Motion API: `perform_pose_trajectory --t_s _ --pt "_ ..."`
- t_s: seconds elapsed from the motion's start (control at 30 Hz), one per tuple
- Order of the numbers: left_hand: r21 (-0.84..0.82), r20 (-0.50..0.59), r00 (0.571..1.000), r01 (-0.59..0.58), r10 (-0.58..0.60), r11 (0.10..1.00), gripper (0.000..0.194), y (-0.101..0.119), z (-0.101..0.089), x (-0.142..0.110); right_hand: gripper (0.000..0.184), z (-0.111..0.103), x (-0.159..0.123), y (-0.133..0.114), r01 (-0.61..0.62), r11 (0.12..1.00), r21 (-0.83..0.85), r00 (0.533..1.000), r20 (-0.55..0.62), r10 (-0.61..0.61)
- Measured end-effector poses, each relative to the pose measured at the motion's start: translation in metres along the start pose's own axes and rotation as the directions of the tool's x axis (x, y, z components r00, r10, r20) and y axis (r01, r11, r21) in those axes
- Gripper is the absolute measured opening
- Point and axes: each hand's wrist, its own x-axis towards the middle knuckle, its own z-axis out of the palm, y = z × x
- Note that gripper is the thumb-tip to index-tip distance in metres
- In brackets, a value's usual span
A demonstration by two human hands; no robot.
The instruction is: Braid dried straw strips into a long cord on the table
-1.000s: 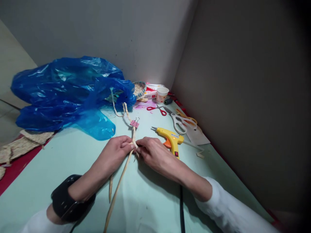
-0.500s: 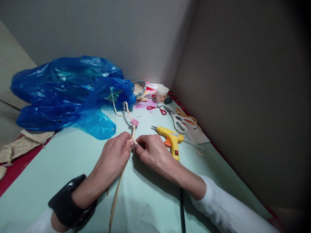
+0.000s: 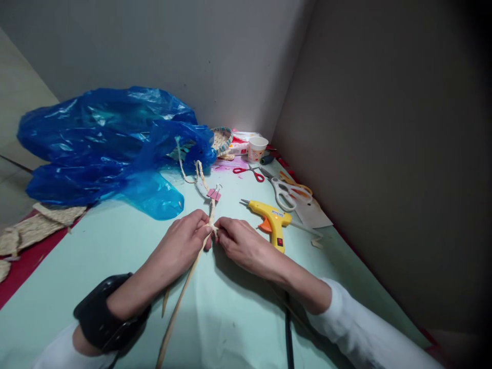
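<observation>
A pale plant-fibre braid (image 3: 212, 209) runs from the blue bag toward me, with a pink binder clip (image 3: 214, 195) gripping it on the table. My left hand (image 3: 188, 237) pinches the near end of the braid between thumb and fingers. Close against it on the right, my right hand (image 3: 239, 240) is closed on a short strand of the same fibre; its fingertips are partly hidden. One long loose strand (image 3: 180, 302) trails from under the left hand toward the front edge. Another strand tip shows below the left wrist.
A yellow glue gun (image 3: 273, 219) lies right of my hands, its black cord running forward. White scissors (image 3: 285, 193), red scissors (image 3: 253, 173), a paper cup (image 3: 257, 148) and a small woven basket (image 3: 222, 139) stand behind. A blue plastic bag (image 3: 107, 138) fills the back left; woven strips (image 3: 38, 230) lie left.
My right hand has shifted slightly down and right, opening a small gap at the braid's end. The long strand now slants further left, and more of a second strand tip shows.
</observation>
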Motion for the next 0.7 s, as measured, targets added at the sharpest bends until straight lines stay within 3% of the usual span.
perform_pose_trajectory --t_s 0.1,0.27,0.47,0.7 --pt "-0.038 0.002 1.0 0.008 -0.008 0.999 0.013 -0.004 0.002 0.001 0.03 0.001 0.0 0.001 0.004 0.999 0.055 1.0 0.009 -0.004" --pt "-0.081 0.038 0.999 -0.016 0.019 0.997 0.012 -0.007 0.004 0.0 0.026 0.003 0.001 0.001 0.011 1.0 -0.023 0.994 -0.108 -0.014" --pt "0.078 -0.047 0.999 -0.01 0.013 0.997 0.013 0.004 0.005 -0.006 0.026 0.006 0.001 -0.004 -0.069 0.998 -0.004 0.989 -0.134 0.068" --pt "0.308 -0.12 0.991 0.086 -0.051 0.948 0.014 0.013 0.01 -0.014 0.03 0.007 0.003 -0.002 -0.008 0.996 0.09 0.989 -0.143 0.02"
